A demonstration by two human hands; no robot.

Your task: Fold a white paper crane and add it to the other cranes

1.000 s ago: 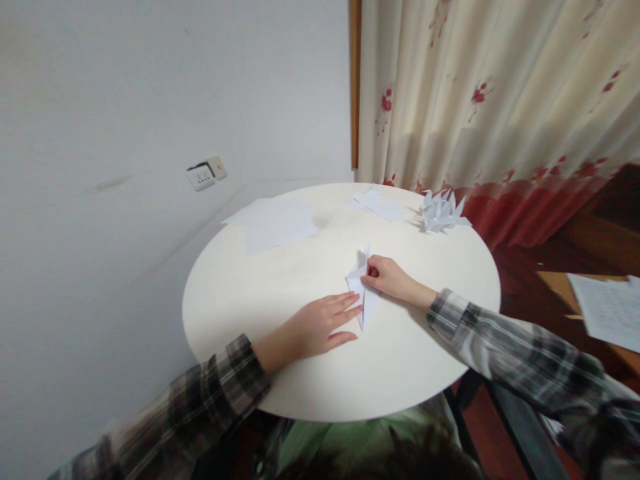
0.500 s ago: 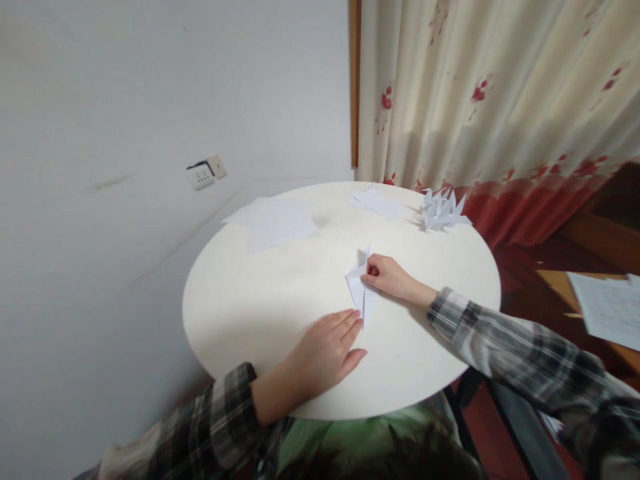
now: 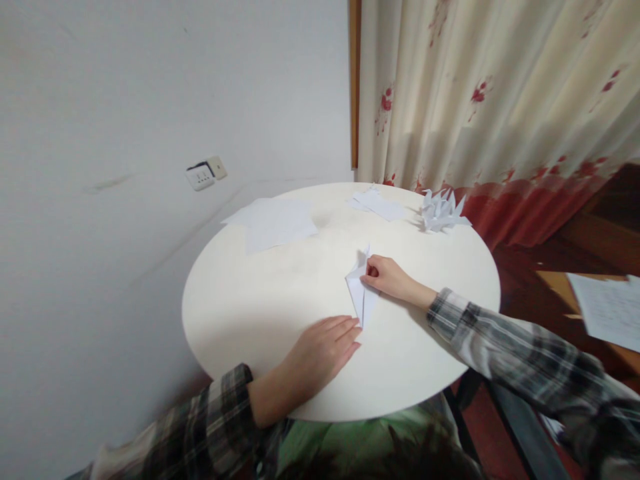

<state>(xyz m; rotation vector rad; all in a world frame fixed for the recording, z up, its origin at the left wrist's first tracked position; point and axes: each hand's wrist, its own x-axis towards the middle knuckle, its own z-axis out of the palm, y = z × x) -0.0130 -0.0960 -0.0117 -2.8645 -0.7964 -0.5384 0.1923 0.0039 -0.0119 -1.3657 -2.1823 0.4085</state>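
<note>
A folded white paper (image 3: 357,287), narrow and kite-shaped, lies on the round white table (image 3: 240,300) in front of me. Its lower end comes to a point, and a centre slit runs down to it. My right hand (image 3: 387,275) pinches the paper's upper right edge between thumb and curled fingers. Beside the lower tip, my left hand (image 3: 320,350) lies low over the table, fingers stretched out and the fingertips touching or almost touching the tip.
Large white sheets (image 3: 275,223) lie at the table's back left. Smaller paper pieces (image 3: 377,203) are at the back, and a cluster of folded paper cranes (image 3: 441,212) stands at the back right. A wall with a socket (image 3: 200,177) borders the left; a curtain (image 3: 480,120) hangs behind.
My left hand has slid slightly down toward the paper's lower tip, its thumb drawing in nearer the fingers. My right hand and the paper have stayed in place.
</note>
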